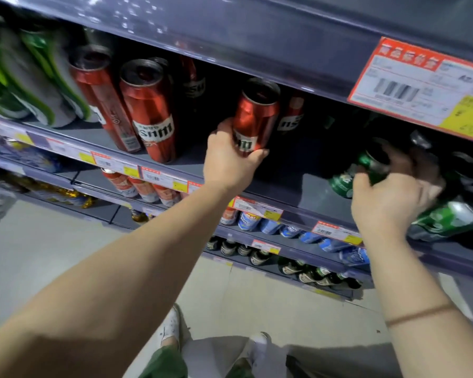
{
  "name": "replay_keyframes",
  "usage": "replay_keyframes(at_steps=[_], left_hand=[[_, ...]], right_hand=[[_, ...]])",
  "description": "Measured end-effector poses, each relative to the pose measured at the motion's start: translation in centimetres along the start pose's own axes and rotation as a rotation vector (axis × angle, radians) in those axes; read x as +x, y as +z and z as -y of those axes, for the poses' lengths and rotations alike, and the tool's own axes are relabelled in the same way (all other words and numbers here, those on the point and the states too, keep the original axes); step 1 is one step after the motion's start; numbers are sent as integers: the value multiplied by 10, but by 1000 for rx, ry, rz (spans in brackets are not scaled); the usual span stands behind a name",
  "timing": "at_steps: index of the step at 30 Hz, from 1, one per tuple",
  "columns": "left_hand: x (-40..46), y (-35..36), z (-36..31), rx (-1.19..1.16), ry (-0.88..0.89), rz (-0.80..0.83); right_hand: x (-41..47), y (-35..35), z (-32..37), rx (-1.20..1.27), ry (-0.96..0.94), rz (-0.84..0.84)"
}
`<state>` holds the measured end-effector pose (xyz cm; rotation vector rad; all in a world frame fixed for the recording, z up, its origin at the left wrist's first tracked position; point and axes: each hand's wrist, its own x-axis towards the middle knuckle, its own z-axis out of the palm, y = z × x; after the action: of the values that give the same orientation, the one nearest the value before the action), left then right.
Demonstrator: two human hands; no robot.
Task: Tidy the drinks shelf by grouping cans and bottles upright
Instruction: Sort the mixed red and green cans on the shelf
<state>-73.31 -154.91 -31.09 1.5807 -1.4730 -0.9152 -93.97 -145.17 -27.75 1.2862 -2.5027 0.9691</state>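
Observation:
My left hand (230, 156) grips a tall red can (257, 115) by its lower part, holding it upright just above the grey shelf (309, 192). To its left stand two more red cans (150, 110) of the same kind, upright near the shelf's front. My right hand (388, 197) is closed around a green can (361, 173) that lies tilted on the shelf at the right. Further green cans (453, 216) sit blurred beside that hand, partly hidden by it.
Green-and-white packs (30, 77) fill the shelf's left end. A red price tag (423, 88) hangs from the shelf above. Lower shelves hold blue cans (290, 227), red-and-white cans (137, 186) and dark bottles (260, 255). The pale floor (52, 255) lies below.

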Motion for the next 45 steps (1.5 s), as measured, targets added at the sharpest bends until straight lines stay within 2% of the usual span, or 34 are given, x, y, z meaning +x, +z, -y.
replay_keyframes(at_steps=[2,3,7,10,13,15,17,19,20,21,23,25,27,31,35,40,45], left_hand=[[9,5,0,6,-9,-49],[13,8,-2,11,-21,-68],[26,14,-11,2,-5,-113],[34,9,-9,-36,-60,-52],[23,-17,-8,-119,-33,-55],[-3,-48,-1,-116,44,-170],[-27,-84,14,-155,112,-386],[-30,-120,32,-191,79,-567],[-22,-136,41,-166,13,-604],[-11,-150,49,-119,-66,-587],[14,-171,62,-36,-188,-437],[30,-182,67,-14,-217,-262],[41,-182,70,15,-173,-149],[47,-178,73,36,-146,-114],[44,-173,78,66,-97,-86],[26,-140,60,68,13,89],[23,-87,36,84,19,195]], right_hand=[[-14,-3,13,121,-65,-64],[-23,-5,22,183,-106,-31],[-56,7,52,399,-150,300],[-69,20,73,485,-99,385],[-75,25,95,576,-35,431],[-77,27,114,616,-6,474],[-79,34,141,635,-2,543],[-82,49,173,587,-31,646],[-85,59,190,540,-49,696],[-87,69,207,485,-63,731],[-93,88,236,391,-57,732],[-97,101,254,354,8,681],[-98,106,258,369,69,656],[-95,90,231,343,112,598],[-85,62,177,284,239,474],[-69,40,135,289,350,334],[-62,47,128,294,353,313]])
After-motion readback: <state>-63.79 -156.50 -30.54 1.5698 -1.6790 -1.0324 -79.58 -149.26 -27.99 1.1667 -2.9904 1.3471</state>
